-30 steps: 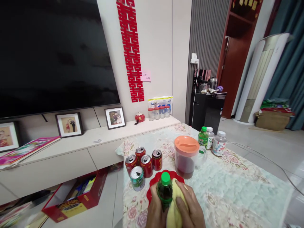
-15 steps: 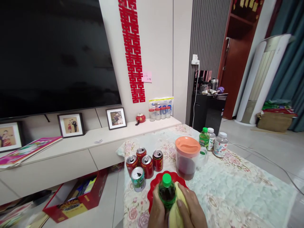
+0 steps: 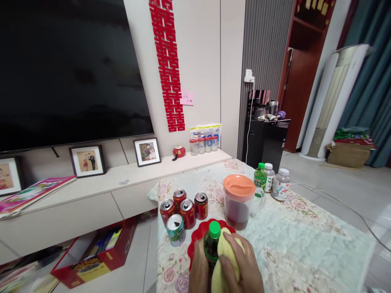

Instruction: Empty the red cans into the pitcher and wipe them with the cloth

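A dark bottle with a green cap (image 3: 214, 230) stands upright between my hands at the bottom of the view. My left hand (image 3: 198, 264) is closed around its left side. In my right hand (image 3: 244, 262) is a pale yellow cloth (image 3: 225, 260), pressed against the bottle's right side. Beneath and behind the bottle lies a red scalloped plate (image 3: 195, 240), partly hidden by my hands. Just beyond it stands a clear pitcher with an orange lid (image 3: 239, 203), holding dark liquid. The bottle's lower part is hidden.
Several red cans (image 3: 187, 213) and a green-and-silver can (image 3: 176, 230) stand left of the plate. A green-labelled bottle (image 3: 260, 177) and two white-capped bottles (image 3: 280, 185) are at the table's far right edge. A red box (image 3: 94, 256) sits on the floor at left.
The yellow cloth has moved up along the bottle's right side, close under the cap, with my right hand. My left hand still holds the bottle. The view has shifted slightly.
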Available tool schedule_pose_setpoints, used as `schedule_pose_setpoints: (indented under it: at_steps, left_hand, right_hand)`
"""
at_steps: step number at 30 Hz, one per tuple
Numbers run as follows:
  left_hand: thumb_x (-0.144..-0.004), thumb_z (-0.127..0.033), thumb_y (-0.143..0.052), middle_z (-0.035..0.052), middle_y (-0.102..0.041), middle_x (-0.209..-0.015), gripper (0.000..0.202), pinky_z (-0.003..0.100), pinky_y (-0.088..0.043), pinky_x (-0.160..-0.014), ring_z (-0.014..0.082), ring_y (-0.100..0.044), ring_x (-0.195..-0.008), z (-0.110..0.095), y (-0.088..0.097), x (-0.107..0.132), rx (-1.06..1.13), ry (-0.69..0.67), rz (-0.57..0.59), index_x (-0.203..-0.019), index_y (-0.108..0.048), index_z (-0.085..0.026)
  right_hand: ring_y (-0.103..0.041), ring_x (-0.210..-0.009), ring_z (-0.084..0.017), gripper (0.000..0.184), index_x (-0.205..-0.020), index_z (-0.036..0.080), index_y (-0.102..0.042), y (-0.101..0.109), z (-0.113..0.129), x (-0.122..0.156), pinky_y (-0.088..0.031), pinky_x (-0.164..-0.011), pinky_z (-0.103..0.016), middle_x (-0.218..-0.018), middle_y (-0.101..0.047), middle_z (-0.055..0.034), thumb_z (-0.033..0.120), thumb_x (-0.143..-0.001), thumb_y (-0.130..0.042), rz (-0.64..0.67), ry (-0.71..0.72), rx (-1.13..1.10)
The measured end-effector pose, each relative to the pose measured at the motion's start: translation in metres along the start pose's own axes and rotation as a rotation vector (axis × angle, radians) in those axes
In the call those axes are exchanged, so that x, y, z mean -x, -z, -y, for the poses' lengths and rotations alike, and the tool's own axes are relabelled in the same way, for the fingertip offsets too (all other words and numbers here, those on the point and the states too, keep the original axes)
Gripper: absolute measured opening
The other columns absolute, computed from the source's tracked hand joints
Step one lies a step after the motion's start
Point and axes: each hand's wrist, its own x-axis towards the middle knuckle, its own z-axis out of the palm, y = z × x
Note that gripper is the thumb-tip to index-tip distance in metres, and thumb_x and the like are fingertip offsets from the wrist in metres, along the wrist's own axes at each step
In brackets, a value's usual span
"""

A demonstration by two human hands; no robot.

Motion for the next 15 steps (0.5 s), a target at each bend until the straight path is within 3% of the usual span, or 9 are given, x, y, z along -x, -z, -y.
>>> schedule_pose_setpoints:
  at_steps: [4, 7, 10, 15]
  left_hand:
    - [-0.097, -0.049, -0.055, 0.0147, -0.070, -0.128, 0.048, 0.043, -0.053, -0.100, 0.0339, -0.066, -0.119, 0.005, -0.002, 0.001, -0.045, -0.066, -0.034, -0.137, -0.060, -0.022]
    - [-0.091, -0.049, -0.066, 0.0167, -0.068, -0.133, 0.059, 0.045, -0.052, -0.105, 0.0365, -0.064, -0.124, 0.016, -0.001, -0.001, -0.038, -0.138, 0.010, -0.142, -0.056, -0.020]
    - [-0.085, -0.045, -0.071, 0.0211, -0.063, -0.141, 0.070, 0.048, -0.048, -0.112, 0.0399, -0.060, -0.134, 0.027, 0.005, -0.004, -0.026, -0.141, 0.088, -0.145, -0.051, -0.015]
    - [-0.093, -0.038, -0.053, 0.0206, -0.064, -0.145, 0.060, 0.047, -0.047, -0.115, 0.0356, -0.061, -0.135, 0.025, 0.020, -0.008, -0.025, -0.053, 0.184, -0.148, -0.049, -0.014]
  right_hand:
    - [-0.069, -0.125, -0.026, 0.043, -0.140, 0.026, -0.068, 0.001, -0.030, 0.008, -0.059, -0.102, -0.035, -0.135, -0.069, -0.0104, 0.046, -0.108, -0.048, 0.065, -0.063, -0.012]
    - [-0.072, -0.123, -0.023, 0.039, -0.138, 0.023, -0.069, -0.001, -0.057, 0.013, -0.060, -0.104, -0.032, -0.134, -0.074, -0.0090, 0.039, -0.107, -0.053, 0.191, -0.017, 0.013]
    - [-0.075, -0.119, -0.024, 0.037, -0.135, 0.023, -0.072, -0.006, -0.077, 0.018, -0.063, -0.101, -0.034, -0.131, -0.076, -0.0089, 0.038, -0.107, -0.053, 0.193, 0.008, 0.063]
    - [-0.076, -0.117, -0.027, 0.037, -0.132, 0.024, -0.074, -0.012, -0.089, 0.023, -0.065, -0.098, -0.039, -0.125, -0.078, -0.0112, 0.039, -0.106, -0.053, 0.193, 0.041, 0.146]
